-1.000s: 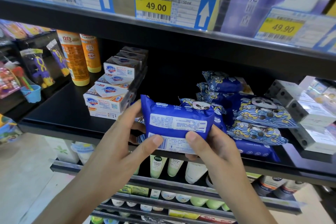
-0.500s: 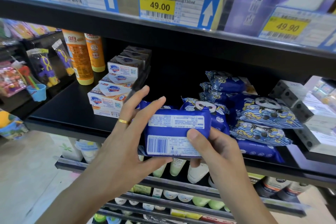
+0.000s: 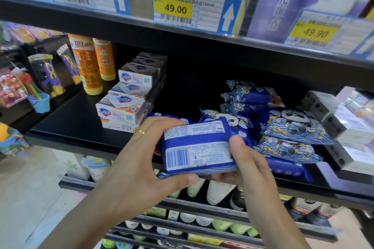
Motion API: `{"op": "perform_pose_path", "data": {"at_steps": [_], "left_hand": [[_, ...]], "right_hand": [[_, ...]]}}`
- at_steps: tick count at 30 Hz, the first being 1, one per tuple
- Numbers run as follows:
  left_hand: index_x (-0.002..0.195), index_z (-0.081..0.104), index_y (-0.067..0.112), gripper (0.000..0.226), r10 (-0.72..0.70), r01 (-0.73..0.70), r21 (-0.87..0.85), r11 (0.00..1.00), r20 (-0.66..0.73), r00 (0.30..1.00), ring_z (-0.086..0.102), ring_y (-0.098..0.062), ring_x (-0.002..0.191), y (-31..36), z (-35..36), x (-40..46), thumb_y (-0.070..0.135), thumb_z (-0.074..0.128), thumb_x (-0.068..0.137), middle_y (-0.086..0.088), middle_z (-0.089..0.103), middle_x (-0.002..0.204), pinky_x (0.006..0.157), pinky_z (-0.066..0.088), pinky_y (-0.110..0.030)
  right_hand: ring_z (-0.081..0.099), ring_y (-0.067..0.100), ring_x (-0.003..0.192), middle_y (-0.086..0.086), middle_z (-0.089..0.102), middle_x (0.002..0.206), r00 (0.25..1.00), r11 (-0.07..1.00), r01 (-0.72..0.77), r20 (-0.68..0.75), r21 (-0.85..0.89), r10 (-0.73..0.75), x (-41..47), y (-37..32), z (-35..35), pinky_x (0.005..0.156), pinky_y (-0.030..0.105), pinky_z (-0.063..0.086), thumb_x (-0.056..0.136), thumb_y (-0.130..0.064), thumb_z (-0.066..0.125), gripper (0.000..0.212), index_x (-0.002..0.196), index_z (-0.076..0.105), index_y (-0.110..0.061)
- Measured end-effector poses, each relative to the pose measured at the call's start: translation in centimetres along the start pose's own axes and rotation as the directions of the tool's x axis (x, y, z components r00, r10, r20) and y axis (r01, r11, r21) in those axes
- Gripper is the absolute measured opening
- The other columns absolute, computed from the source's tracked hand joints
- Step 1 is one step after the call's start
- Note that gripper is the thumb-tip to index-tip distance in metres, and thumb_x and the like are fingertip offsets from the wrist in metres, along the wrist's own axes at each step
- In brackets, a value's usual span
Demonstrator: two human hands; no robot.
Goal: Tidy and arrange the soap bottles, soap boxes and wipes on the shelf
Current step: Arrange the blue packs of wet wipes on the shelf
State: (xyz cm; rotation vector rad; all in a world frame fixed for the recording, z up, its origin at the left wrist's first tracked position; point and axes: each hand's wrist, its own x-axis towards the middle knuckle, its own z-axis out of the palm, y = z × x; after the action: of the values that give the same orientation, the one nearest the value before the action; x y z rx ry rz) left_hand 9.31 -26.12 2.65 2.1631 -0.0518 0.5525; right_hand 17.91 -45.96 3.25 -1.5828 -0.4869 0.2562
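Both hands hold one soft blue plastic pack of wipes (image 3: 199, 147) just in front of the black shelf (image 3: 77, 125), barcode side up: the left hand (image 3: 141, 166) has its grip closed on the pack's left end, thumb beneath and fingers over the top, and the right hand (image 3: 245, 164) pinches the right end. To place it well, I would turn the printed panda face upward, then slide it flat into the bare gap between the stacked white cardboard soap boxes (image 3: 123, 107) and the loose heap of blue panda-print wipe packs (image 3: 291, 127), squaring its edge with the shelf front and letting go only once it rests fully supported.
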Motion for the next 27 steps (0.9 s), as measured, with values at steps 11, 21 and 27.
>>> {"op": "perform_pose_path", "data": {"at_steps": [11, 21, 27], "left_hand": [[0.133, 0.054, 0.051, 0.07, -0.201, 0.2, -0.298, 0.933, 0.03, 0.979, 0.068, -0.014, 0.116, 0.1, -0.2, 0.3, 0.071, 0.078, 0.07, 0.014, 0.07, 0.128, 0.098, 0.056, -0.044], [0.12, 0.06, 0.055, 0.057, -0.277, 0.283, -0.283, 0.916, 0.062, 0.959, 0.068, -0.003, 0.11, 0.1, -0.8, 0.6, 0.078, 0.066, 0.068, 0.021, 0.073, 0.119, 0.091, 0.05, -0.025], [0.111, 0.064, 0.057, 0.052, -0.321, 0.328, -0.29, 0.899, 0.072, 0.944, 0.068, 0.006, 0.105, 0.7, -0.9, 0.7, 0.08, 0.062, 0.065, 0.026, 0.074, 0.112, 0.078, 0.045, -0.002]], "right_hand": [[0.06, 0.02, 0.126, -0.008, 0.061, 0.137, 0.97, 0.97, 0.243, 0.012, -0.014, -0.243, 0.2, 0.4, -1.0, 0.094, 0.032, 0.055, 0.075, -0.076, 0.075, 0.074, 0.136, 0.057, -0.037], [0.04, 0.013, 0.147, -0.02, 0.038, 0.155, 0.945, 0.892, 0.32, 0.18, -0.321, -0.274, 0.5, 1.0, -0.7, 0.112, 0.043, 0.044, 0.087, -0.02, 0.084, 0.078, 0.144, 0.045, -0.055], [0.048, 0.017, 0.14, -0.018, 0.047, 0.147, 0.956, 0.897, 0.29, 0.142, -0.334, -0.257, 1.0, 1.0, -0.7, 0.11, 0.046, 0.044, 0.087, -0.01, 0.082, 0.072, 0.138, 0.053, -0.052]]}}
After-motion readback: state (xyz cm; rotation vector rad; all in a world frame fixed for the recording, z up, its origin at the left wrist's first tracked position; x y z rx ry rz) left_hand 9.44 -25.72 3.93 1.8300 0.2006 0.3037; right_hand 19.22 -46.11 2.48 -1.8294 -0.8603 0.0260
